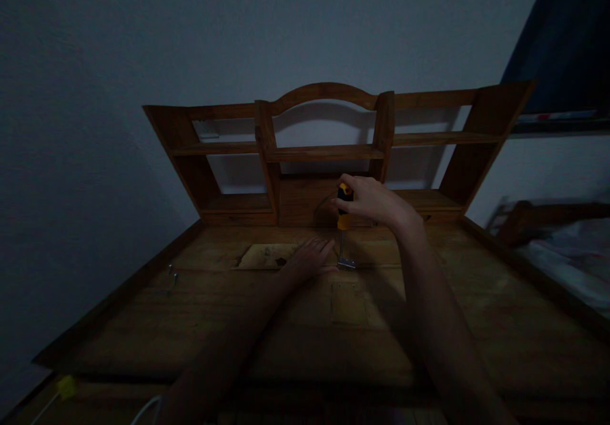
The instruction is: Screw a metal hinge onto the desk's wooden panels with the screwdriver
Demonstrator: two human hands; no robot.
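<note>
My right hand [365, 199] is wrapped round the yellow and black handle of a screwdriver [344, 222]. The tool stands upright, its shaft pointing down at a small metal hinge or bracket [347, 263] on the wooden desk top. Whether the tip sits in a screw is too small to tell. My left hand [312, 256] lies flat on the wood just left of the bracket, fingers stretched towards it and holding nothing visible. Under and beside that hand runs a pale wooden strip [260, 255] with a dark hole in it.
Small metal pieces [175, 277] lie on the desk [214, 310] at left. A wooden shelf unit [328, 153] rises along the back. A pale square patch [349, 303] shows nearer me. A yellow object with a cord [65, 387] is at lower left. Bedding [572, 260] lies at right.
</note>
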